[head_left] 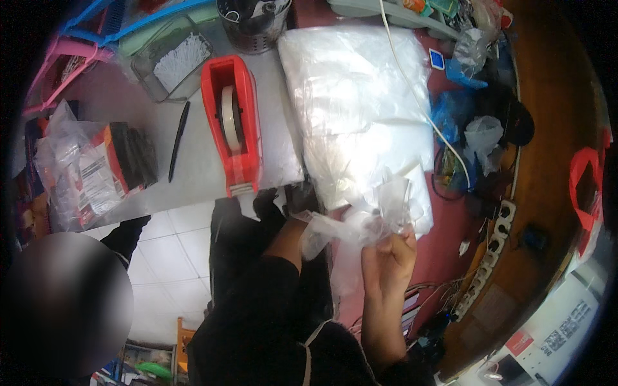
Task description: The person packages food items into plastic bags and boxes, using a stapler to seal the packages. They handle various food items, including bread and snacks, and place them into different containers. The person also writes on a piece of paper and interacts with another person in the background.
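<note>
My right hand (391,256) is closed, its fingers pinching a crumpled clear plastic bag (351,241). The bag hangs in front of a stack of clear plastic bags (360,96) that lies flat and shiny on a dark red surface. From a black sleeve my left forearm (286,243) reaches up toward the same bag. The left hand itself is covered by the bag and the folds about it, so its fingers do not show. To the left of the stack stands a red tape dispenser (252,122) with a roll of tape (230,119) in it.
A black pen (179,141) and a plastic-wrapped package (90,170) lie on the grey table (187,193). Behind are a clear box of white sticks (145,71) and a perforated metal container (248,38). A white cable (412,77) crosses the stack; a power strip (492,248) runs along the right.
</note>
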Demonstrator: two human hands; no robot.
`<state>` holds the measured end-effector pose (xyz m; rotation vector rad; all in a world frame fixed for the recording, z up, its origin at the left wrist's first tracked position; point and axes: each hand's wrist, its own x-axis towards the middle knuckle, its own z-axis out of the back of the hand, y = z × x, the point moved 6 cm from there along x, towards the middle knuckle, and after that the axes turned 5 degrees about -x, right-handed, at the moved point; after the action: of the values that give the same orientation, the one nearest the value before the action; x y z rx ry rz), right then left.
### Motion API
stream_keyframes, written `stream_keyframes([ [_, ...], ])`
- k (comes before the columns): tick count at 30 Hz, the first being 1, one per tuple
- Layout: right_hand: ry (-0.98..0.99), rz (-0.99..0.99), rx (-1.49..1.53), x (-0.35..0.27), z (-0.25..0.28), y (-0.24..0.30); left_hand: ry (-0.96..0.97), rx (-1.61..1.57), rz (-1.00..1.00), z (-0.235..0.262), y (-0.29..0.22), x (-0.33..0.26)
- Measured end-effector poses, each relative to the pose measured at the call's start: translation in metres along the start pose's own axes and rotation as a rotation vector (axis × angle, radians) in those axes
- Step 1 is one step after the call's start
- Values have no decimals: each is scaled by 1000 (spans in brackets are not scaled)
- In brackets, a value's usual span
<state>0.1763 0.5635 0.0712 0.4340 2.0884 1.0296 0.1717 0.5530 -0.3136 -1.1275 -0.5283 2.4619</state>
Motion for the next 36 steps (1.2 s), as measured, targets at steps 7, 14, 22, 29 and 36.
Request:
stream_keyframes([
  [7, -209, -104, -93, -13, 17, 29, -19, -165, -112, 98, -3, -71],
  [14, -8, 95, -468, -73, -26, -10, 157, -1861, 196, 220, 17, -308],
  [22, 1019, 749, -1193, -159, -209, -80, -147, -1937, -43, 334, 118, -406],
  [29, 656, 75, -636, -56, -282, -101, -927, -307, -33, 502, 187, -437],
  [36, 563, -38, -419, -61, -363, -140, -860, 13, -50, 508, 266, -336],
])
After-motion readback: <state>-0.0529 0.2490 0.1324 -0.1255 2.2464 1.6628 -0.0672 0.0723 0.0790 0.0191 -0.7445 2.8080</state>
